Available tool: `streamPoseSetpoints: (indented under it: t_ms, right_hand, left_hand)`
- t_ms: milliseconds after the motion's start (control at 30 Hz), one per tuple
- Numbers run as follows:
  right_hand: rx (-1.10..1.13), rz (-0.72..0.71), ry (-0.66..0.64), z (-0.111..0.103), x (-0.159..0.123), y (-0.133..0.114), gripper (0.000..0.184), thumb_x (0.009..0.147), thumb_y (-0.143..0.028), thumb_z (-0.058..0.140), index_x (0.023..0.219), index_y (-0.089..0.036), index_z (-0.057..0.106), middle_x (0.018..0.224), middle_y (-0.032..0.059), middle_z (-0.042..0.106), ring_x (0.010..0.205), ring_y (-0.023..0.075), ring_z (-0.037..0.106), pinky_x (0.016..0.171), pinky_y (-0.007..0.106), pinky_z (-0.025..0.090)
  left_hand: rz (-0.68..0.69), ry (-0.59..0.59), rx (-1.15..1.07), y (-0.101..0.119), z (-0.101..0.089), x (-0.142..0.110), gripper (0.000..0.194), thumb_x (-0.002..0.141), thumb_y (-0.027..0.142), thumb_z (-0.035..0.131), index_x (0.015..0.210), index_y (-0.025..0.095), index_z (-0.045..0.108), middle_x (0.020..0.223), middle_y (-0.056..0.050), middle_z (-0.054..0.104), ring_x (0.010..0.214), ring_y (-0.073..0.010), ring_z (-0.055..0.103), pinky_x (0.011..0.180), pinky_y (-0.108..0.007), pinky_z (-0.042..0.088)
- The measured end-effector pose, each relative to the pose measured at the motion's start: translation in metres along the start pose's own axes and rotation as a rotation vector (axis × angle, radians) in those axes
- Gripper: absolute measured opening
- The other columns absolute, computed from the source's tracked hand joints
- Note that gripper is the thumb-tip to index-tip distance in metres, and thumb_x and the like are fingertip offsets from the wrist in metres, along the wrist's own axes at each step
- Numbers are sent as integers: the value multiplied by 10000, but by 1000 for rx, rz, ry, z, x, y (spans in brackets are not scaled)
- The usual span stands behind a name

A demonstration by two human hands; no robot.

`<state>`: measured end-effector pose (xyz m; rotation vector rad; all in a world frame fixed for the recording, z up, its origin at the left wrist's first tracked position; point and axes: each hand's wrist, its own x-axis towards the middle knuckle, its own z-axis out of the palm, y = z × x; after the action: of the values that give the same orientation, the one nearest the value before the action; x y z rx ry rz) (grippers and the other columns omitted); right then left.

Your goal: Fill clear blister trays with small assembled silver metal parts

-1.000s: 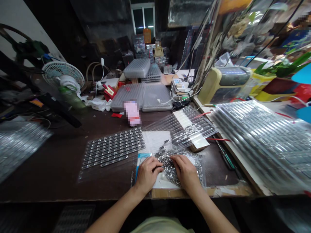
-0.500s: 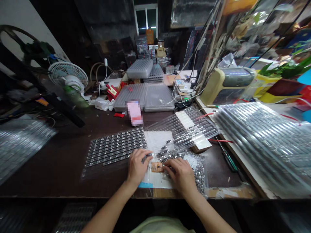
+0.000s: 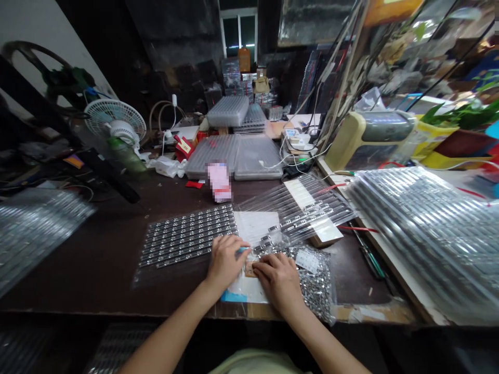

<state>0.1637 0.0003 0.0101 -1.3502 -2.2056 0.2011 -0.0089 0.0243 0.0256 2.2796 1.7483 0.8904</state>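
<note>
My left hand (image 3: 226, 261) is closed in a pinch above the white sheet (image 3: 249, 291), at the right end of a clear tray (image 3: 191, 234) filled with rows of dark, shiny metal parts. What its fingertips hold is too small to make out. My right hand (image 3: 278, 280) has its fingers bent together over a small orange-brown block (image 3: 250, 269); anything in that pinch is hidden. Beside and partly beneath the right hand lies a clear bag (image 3: 317, 291) of small silvery metal pieces. Behind it, a second clear ribbed tray (image 3: 268, 205) holds several metal parts.
Stacked ribbed trays (image 3: 421, 228) stand on the right, with a green-handled screwdriver (image 3: 372, 259) beside them. More trays (image 3: 58, 228) are at the left. At the back are a fan (image 3: 115, 122), closed clear cases (image 3: 257, 156) and a cream-coloured machine (image 3: 366, 137).
My hands have moved apart from over the bag, uncovering the orange-brown block. The right hand has since shifted left onto the block. The left hand stays near the filled tray's end.
</note>
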Motion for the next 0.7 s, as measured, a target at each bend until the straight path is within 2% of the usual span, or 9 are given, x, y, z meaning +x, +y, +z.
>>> streamPoseSetpoints:
  t_ms: [100,167,267,333,400,467,533,700]
  right_hand:
    - [-64,-1,-13,-6,-1,7,163,855,-287,601,998,-311,675,933,17,646,843,182,504,704,323,330]
    - [-115,-11,-17,-13,-3,18,197,865,-256,584,1046,-283,656,979,33,643,870,185,513,703,318,343]
    - [-187,-80,-65,-23,-7,36,210,862,-227,584,1061,-269,639,1032,43,637,894,192,518,702,315,356]
    - [-216,-113,-98,-25,-9,42,189,859,-223,588,1036,-270,639,1020,45,635,886,195,516,693,314,356]
    - [-228,-109,-114,-24,-11,45,129,857,-212,590,961,-259,651,948,41,636,845,194,512,674,312,350]
    - [-223,-82,-103,-20,-12,44,70,857,-207,588,861,-234,652,858,35,627,796,191,504,662,310,347]
    - [-195,-52,-72,-16,-11,43,87,869,-216,570,818,-215,641,817,33,617,769,185,501,669,307,358]
    - [-58,-13,29,-15,-10,43,162,917,-253,488,839,-196,619,893,49,621,815,178,532,725,299,405]
  left_hand:
    - [12,-63,-44,19,14,15,34,782,251,653,787,221,668,810,-24,696,820,-209,595,840,-380,360]
    - [-14,-72,-86,20,15,17,41,788,236,643,761,209,657,788,-24,700,803,-207,604,846,-387,374]
    - [-127,-53,-217,9,6,11,75,812,232,600,776,206,661,799,-28,707,792,-199,624,813,-366,429]
    - [-227,-61,-387,-1,-1,3,134,833,259,563,896,204,668,844,-37,705,772,-185,643,744,-321,478]
    - [-305,-96,-585,-9,-5,-7,241,862,295,510,1033,197,648,921,-53,693,715,-158,652,651,-269,506]
    - [-352,-124,-716,-13,-5,-16,288,877,316,474,1068,181,643,926,-63,682,648,-134,640,576,-233,506]
    - [-358,-132,-723,-11,-2,-24,261,859,314,508,1006,169,669,868,-59,677,631,-127,622,550,-215,496]
    - [-289,-82,-493,4,5,-32,151,799,238,608,909,184,697,836,-48,676,663,-141,608,573,-223,486]
